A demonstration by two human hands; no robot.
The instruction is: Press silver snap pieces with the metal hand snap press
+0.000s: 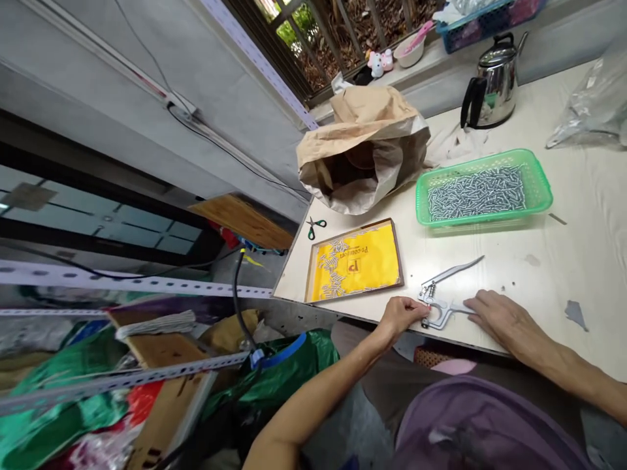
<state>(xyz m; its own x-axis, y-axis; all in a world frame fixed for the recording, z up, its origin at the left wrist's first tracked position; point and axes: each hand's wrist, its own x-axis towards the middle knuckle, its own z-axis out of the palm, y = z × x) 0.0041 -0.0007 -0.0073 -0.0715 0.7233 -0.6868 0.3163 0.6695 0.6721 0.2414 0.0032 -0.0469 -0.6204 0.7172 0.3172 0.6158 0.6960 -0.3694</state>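
A pair of silver snap-fastener pliers [443, 310] lies near the table's front edge, its two handles spread wide apart. My right hand [507, 320] has its fingers around the end of the lower handle. At the jaws, my left hand [399, 316] is closed in a pinch; what sits between thumb and finger is too small to make out. Left of the pliers is a shallow box [399, 261] with a yellow lining [375, 254] and a scatter of small metal pins [334, 264]. Behind them stands a green plastic basket [541, 186] holding many small silver metal pieces [477, 192].
Small scissors [316, 226] lie near the table's left edge. A brown paper bag [362, 137] gapes at the back, with a steel kettle [497, 85] and a clear plastic bag [595, 104] farther right. A grey scrap [575, 313] lies right of my right hand.
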